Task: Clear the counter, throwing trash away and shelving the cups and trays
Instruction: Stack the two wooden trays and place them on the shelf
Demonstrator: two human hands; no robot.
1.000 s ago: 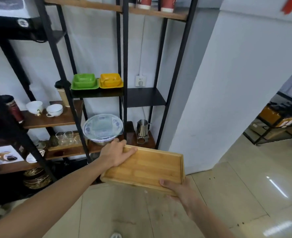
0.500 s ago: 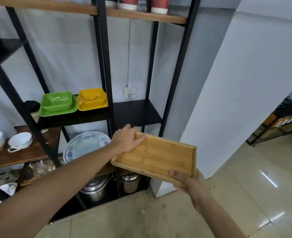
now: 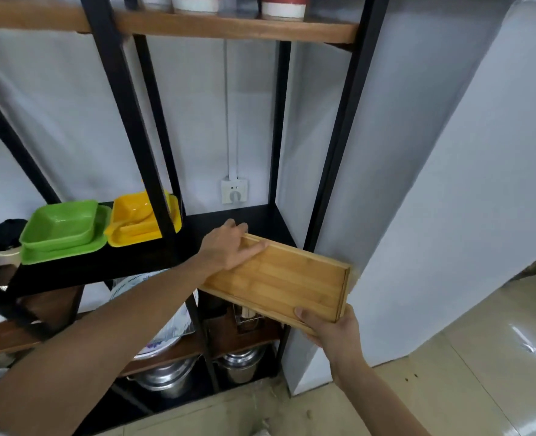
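A rectangular bamboo tray (image 3: 284,280) is held level in front of the black metal shelf unit. My left hand (image 3: 225,247) grips its far left corner, thumb on top. My right hand (image 3: 329,328) grips its near right corner from below. The tray's far edge hangs just over the front of the black shelf board (image 3: 260,220), whose right half is bare. The tray's right end is close to the black upright (image 3: 332,171).
A green dish set (image 3: 62,231) and a yellow dish set (image 3: 137,221) sit on the same black shelf's left part. Red-and-white cups (image 3: 284,4) stand on the wooden shelf above. Plates, steel pots (image 3: 166,377) and a white wall (image 3: 449,184) lie below and right.
The view has closed in on the shelf. Both hands have lifted the tray up and forward, from below the black shelf board to its front edge.
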